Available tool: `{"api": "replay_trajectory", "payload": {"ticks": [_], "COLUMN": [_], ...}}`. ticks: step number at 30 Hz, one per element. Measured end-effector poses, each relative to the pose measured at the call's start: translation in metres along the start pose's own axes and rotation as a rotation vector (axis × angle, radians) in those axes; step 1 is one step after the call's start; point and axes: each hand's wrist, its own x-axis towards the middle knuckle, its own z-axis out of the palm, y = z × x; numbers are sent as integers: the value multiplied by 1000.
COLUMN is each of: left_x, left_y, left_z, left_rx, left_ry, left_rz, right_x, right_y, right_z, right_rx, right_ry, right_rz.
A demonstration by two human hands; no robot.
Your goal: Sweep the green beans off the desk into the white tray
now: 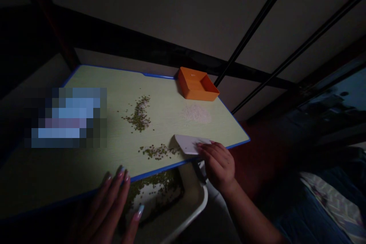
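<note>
My right hand (220,164) grips the end of a white, slightly curved card (189,145), whose far edge stands beside a scatter of small green grains (158,151) near the table's front edge. My left hand (110,202) is open, its fingers stretched at the front edge with nothing in them. Further back lies a bigger heap of green grains (140,115) mixed with some pale ones. A pile of white grains that look like rice (196,113) is at the right. Below the edge, between my hands, a white basin (203,197) holds many green grains.
The pale green table (100,167) has a blue rim. An orange box (200,94) stands at its back right corner, by the wall. A blurred-out bluish patch (70,116) covers something at the left. Dark blue cloth (297,213) lies at the lower right.
</note>
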Motion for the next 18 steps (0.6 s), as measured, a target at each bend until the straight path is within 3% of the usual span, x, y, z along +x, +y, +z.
{"api": "replay_trajectory", "payload": {"ticks": [2,6,11,15,18], "left_x": [1,2,1,4,6], "left_y": [1,1,-1,1,3], "left_z": [-2,-2,-2,-6,-8], "left_rx": [18,54,63,32,18], "left_ry": [2,-5,-13,-29,-29], "left_rz": [8,11,37,52,51], "right_x": [5,10,6,0,-1], "right_y": [11,27,15,-9,-22], "right_z": [10,14,-18,-48,-58], "right_rx": [-45,-112,-96,-39,17], "right_ry": [-30,73,120,50,-12], "right_rz": [36,110,37,-43,-90]}}
